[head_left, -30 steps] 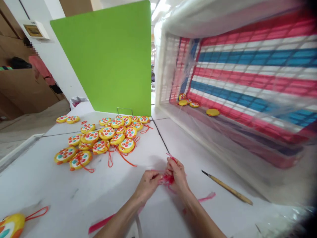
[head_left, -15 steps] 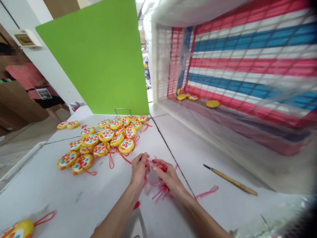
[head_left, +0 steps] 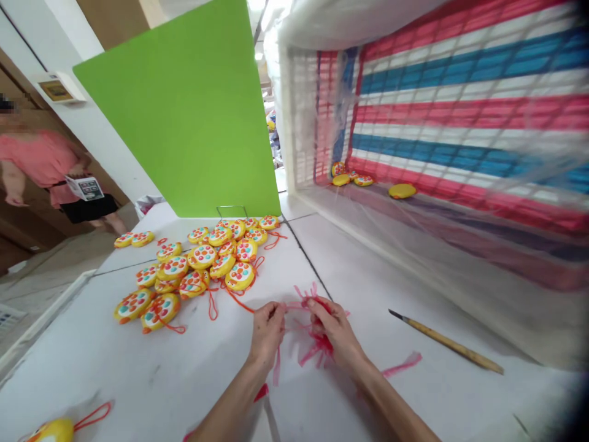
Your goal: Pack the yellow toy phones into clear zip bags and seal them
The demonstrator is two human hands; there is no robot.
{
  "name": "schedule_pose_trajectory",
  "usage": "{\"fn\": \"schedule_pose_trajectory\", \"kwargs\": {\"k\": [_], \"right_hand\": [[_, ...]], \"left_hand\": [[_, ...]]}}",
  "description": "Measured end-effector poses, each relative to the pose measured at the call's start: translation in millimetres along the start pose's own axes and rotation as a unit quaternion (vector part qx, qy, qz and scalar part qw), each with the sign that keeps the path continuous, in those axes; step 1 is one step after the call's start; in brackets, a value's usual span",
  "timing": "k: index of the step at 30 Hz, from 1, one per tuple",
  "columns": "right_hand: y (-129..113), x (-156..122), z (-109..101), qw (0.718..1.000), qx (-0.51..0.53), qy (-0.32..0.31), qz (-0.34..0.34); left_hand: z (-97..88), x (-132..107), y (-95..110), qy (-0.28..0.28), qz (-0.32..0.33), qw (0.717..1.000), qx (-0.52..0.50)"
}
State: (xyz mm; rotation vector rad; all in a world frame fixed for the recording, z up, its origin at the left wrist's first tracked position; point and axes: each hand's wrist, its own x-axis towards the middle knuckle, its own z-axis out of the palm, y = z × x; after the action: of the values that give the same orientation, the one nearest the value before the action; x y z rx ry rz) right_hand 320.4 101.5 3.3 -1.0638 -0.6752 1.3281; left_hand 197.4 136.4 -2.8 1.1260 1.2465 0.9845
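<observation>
My left hand [head_left: 267, 331] and my right hand [head_left: 334, 328] meet low in the middle of the white table [head_left: 138, 380]. Both pinch a bunch of thin red plastic strips [head_left: 313, 344]; a few strands stretch between the two hands and the rest hang under my right palm. Just beyond my left hand lies a heap of yellow round toys with coloured dots and orange cords [head_left: 197, 267].
A large white crate [head_left: 414, 123] lined with red, white and blue striped plastic lies on its side at the right, with a few yellow toys [head_left: 354, 179] inside. A wooden-handled tool [head_left: 448, 344] lies right of my hands. A green board [head_left: 184, 116] stands behind the heap. A person in pink [head_left: 46, 172] stands far left.
My hands have drawn slightly apart, spreading the red strips between them. The person in pink at the far left has come further into view.
</observation>
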Motion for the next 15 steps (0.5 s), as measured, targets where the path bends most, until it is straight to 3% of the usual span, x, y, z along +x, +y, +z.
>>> {"fn": "schedule_pose_trajectory", "kwargs": {"k": [4, 9, 15], "right_hand": [[-1, 2, -3, 0.996, 0.083, -0.017, 0.041], [7, 4, 2, 0.991, 0.100, -0.030, 0.083], [15, 3, 7, 0.993, 0.069, -0.057, 0.079]], "left_hand": [[-24.0, 35, 7, 0.049, 0.029, 0.993, 0.100], [-59.9, 109, 50, 0.158, 0.057, 0.961, 0.220], [-61.3, 166, 84, 0.182, 0.056, 0.935, 0.300]]}}
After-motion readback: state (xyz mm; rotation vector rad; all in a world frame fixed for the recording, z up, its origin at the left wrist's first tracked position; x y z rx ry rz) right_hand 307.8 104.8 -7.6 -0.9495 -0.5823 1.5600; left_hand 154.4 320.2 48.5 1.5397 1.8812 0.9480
